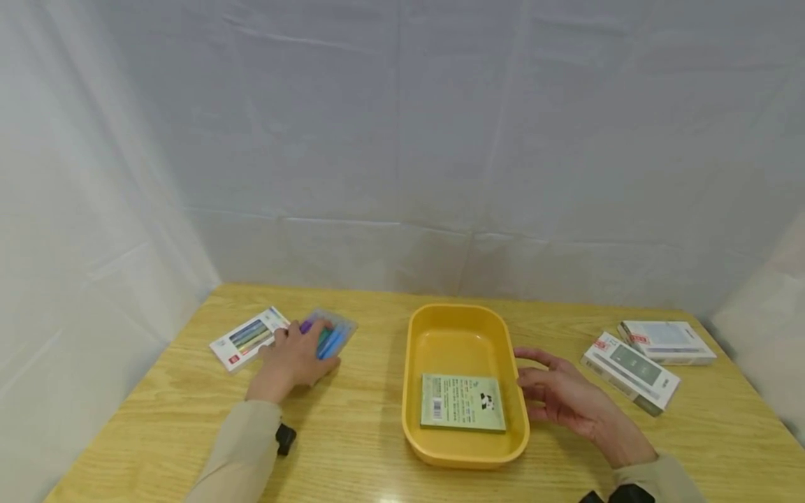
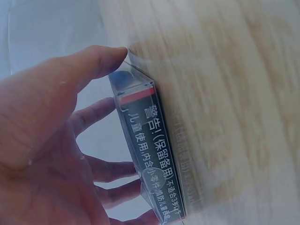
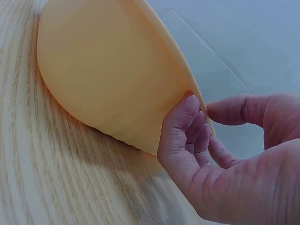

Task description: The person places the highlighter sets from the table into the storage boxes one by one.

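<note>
On the left of the table my left hand (image 1: 295, 356) grips a clear pack of coloured pens (image 1: 336, 335), with purple, green and blue showing. In the left wrist view, the thumb and fingers lie on opposite sides of the pack (image 2: 150, 140), which has a dark printed edge. My right hand (image 1: 566, 395) holds the right rim of a yellow plastic bin (image 1: 455, 454). Up close in the right wrist view, its fingertips pinch the rim of the bin (image 3: 108, 70). Inside the bin lies a flat green pack with a panda picture (image 1: 462, 403).
Beside the left hand lies a white box with a window of coloured strips (image 1: 248, 339). Two boxes rest to the right of the bin: a white and grey one (image 1: 632, 372) and a white and pale blue one (image 1: 669, 341). White sheeting (image 1: 402, 140) stands behind the table.
</note>
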`<state>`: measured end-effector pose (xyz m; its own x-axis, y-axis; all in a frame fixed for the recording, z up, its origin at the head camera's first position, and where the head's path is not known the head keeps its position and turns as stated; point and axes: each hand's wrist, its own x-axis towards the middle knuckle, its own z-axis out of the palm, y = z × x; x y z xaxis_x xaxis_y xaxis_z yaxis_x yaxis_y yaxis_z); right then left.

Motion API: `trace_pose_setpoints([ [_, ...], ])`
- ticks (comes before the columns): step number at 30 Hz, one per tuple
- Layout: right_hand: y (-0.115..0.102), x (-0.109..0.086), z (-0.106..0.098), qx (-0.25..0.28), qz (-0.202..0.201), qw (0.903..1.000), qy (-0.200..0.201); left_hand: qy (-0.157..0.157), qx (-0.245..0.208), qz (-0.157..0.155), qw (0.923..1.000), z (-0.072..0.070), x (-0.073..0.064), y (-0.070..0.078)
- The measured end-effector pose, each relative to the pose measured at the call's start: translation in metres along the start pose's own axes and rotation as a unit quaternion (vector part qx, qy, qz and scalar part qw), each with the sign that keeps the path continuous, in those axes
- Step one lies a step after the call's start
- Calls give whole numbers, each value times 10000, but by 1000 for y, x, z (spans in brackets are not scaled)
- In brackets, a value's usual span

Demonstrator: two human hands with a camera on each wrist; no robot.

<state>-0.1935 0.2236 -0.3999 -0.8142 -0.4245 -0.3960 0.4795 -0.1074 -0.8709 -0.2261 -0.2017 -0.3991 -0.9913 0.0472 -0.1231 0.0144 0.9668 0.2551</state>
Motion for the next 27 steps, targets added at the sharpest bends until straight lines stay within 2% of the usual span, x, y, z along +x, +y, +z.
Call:
trace_pose_setpoints([
  [11, 0, 0, 0, 27, 8, 10000, -19, -55, 16, -204, 9998, -2, 6, 2],
  [21, 1, 1, -1, 37, -20, 10000, -27, -310, -8, -205, 9993, -2, 8, 5],
  [27, 2, 1, -1, 57, -42, 10000, -24, -276, 27, -185, 9994, 0, 9, 5],
])
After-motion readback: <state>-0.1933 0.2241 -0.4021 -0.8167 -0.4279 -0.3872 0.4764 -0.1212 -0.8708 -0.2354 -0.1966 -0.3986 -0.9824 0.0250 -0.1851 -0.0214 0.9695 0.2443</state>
